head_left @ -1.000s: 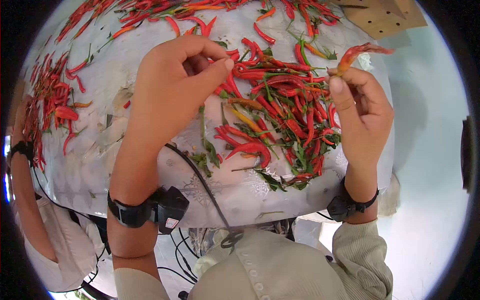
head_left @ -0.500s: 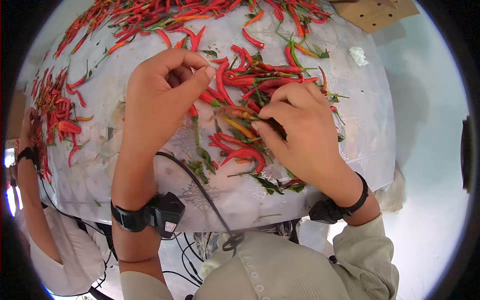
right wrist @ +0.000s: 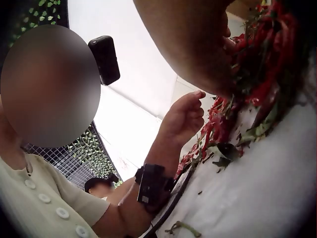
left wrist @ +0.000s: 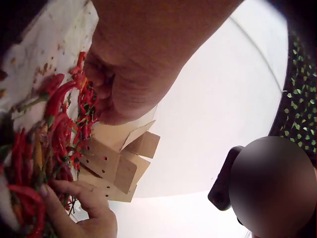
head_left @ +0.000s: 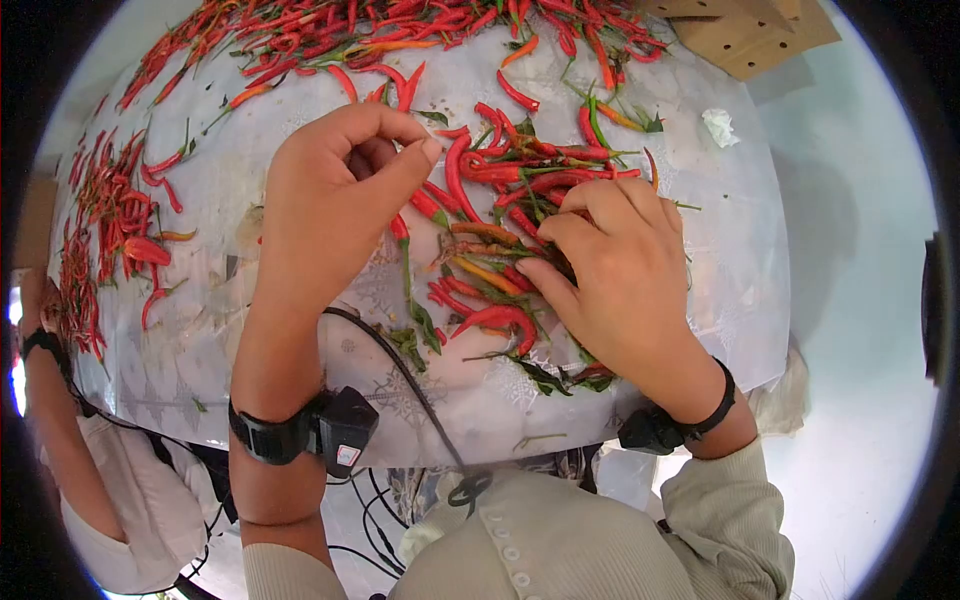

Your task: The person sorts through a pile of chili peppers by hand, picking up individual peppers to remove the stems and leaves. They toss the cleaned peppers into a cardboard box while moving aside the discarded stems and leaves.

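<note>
Head: left hand (head_left: 345,195) was curled, thumb to forefinger, nothing visible held; right hand (head_left: 622,268) touched chilies (head_left: 503,317) heaped on counter (head_left: 738,290), likely for easy reach. Left wrist: right hand's grip indeterminable. Right wrist: left hand hung raised, presumably leaving room.

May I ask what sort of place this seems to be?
Perhaps a chili-sorting workplace: red chilies lie heaped on a covered table, a cardboard box is by its far corner, and another person's arm shows at left.
</note>
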`<state>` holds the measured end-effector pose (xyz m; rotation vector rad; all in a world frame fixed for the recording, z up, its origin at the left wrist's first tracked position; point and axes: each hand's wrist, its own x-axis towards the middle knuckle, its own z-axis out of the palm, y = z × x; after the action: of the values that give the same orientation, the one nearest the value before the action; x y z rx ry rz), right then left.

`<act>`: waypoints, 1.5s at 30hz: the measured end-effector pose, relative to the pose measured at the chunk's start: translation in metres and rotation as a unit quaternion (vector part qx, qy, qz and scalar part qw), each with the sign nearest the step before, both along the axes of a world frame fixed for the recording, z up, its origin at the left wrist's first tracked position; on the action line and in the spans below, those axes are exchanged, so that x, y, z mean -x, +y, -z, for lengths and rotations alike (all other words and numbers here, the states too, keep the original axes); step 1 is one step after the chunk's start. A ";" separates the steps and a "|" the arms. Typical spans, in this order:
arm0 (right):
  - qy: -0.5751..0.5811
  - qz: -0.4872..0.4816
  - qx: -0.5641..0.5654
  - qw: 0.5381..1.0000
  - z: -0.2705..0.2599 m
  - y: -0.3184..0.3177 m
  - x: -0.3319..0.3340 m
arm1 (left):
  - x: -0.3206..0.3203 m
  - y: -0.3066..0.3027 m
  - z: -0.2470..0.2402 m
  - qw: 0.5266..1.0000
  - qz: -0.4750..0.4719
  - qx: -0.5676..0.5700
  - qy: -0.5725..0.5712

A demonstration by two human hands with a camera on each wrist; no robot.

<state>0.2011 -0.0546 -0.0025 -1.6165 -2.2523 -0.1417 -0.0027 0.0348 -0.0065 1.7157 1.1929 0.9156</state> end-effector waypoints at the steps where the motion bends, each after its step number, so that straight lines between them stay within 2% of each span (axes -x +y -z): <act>1: -0.005 0.002 0.000 1.000 0.000 -0.001 0.000 | 0.000 0.000 0.001 1.000 0.001 -0.003 -0.001; 8: 0.019 -0.014 0.002 1.000 0.009 0.003 -0.001 | -0.002 -0.001 0.002 1.000 0.006 0.001 -0.012; 11: 0.045 -0.030 0.037 0.998 0.005 0.002 -0.001 | -0.001 -0.001 0.002 1.000 0.006 0.000 -0.009; 17: -0.004 -0.049 -0.020 0.999 0.012 0.003 -0.002 | -0.004 0.000 0.008 0.999 -0.003 -0.037 -0.027; 20: 0.092 -0.043 0.002 0.995 0.009 0.005 -0.004 | -0.004 -0.001 0.007 0.999 -0.002 -0.039 -0.031; 23: 0.115 -0.021 -0.021 0.993 0.009 0.009 -0.012 | -0.003 -0.001 0.005 0.999 -0.006 -0.038 -0.023; 29: 0.071 -0.036 0.027 0.996 -0.001 0.006 -0.015 | -0.002 0.000 0.006 0.999 -0.001 -0.041 -0.025; 35: -0.001 -0.060 -0.004 0.998 0.003 0.002 -0.010 | -0.001 -0.001 0.002 1.000 0.001 -0.016 0.007; 38: -0.030 -0.036 0.007 0.999 0.001 -0.003 -0.005 | -0.003 -0.001 0.005 1.000 -0.004 -0.031 -0.003; 41: 0.006 -0.053 0.000 0.999 0.004 -0.002 -0.007 | -0.004 -0.001 0.006 0.999 -0.004 -0.032 -0.015; 45: 0.000 -0.050 0.017 0.999 0.006 0.000 -0.008 | -0.004 -0.002 0.005 0.999 -0.001 -0.021 -0.024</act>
<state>0.2093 -0.0551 -0.0082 -1.5165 -2.3422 -0.0789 0.0015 0.0332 -0.0112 1.7169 1.1521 0.9835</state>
